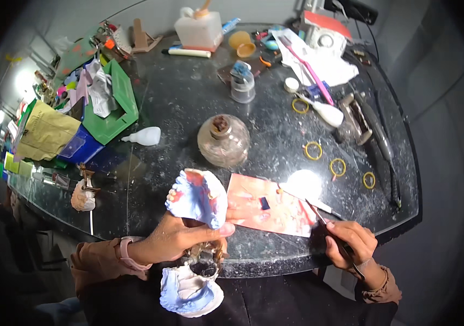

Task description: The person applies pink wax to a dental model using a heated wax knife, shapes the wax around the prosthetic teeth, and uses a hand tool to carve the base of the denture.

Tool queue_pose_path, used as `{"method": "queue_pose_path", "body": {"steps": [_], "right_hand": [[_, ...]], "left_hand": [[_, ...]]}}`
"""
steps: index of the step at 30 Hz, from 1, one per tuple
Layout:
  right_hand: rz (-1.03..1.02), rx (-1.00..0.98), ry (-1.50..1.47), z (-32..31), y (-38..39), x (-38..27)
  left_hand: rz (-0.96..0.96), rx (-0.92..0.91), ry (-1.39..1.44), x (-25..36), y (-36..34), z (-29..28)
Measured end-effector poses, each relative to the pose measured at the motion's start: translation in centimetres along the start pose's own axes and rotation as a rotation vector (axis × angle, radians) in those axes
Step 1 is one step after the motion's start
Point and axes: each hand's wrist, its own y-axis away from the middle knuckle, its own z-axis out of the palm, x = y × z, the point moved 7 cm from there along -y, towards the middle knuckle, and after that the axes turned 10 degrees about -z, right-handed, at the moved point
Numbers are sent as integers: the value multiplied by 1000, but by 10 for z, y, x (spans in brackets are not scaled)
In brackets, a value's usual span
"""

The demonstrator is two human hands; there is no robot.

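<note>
Nearest the camera, the blue-and-white horseshoe-shaped lower dental cast [191, 298] hangs off the worktop's [168, 106] edge, at about half past five from the left hand [175, 237]. A brass-coloured metal hinge [206, 254] runs between it and the matching blue upper dental cast [195, 193], patched with red, which sits at one o'clock from that hand. The left fingers are wrapped round the upper cast's underside; the right hand [351, 244] has its fingers closed on a slim dark tool with a narrow metal tip [322, 218].

The tool's long axis runs from five to eleven o'clock, and the upper cast lies at nine o'clock from its tip, the left hand being much nearer.

Counted: two casts, one tool, one flat pink rectangular sheet [246, 190] between the hands, one round clear-glass burner [223, 144] at one o'clock from the upper cast, four thin yellow rings [330, 170], two white squeeze bottles [147, 136].
</note>
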Motion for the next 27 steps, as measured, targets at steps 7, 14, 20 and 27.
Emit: {"method": "queue_pose_path", "body": {"steps": [7,14,20,27], "right_hand": [[-84,-44,-32,0,0,-1],[-187,-150,70,8,-5,2],[-134,-134,136,6,-3,7],[-54,-19,151,-2,-3,5]], "left_hand": [[-3,123,-242,-10,-10,-2],[-15,96,-298,-9,-13,-1],[-16,118,-323,-11,-14,0],[29,121,-355,-7,-16,3]]}}
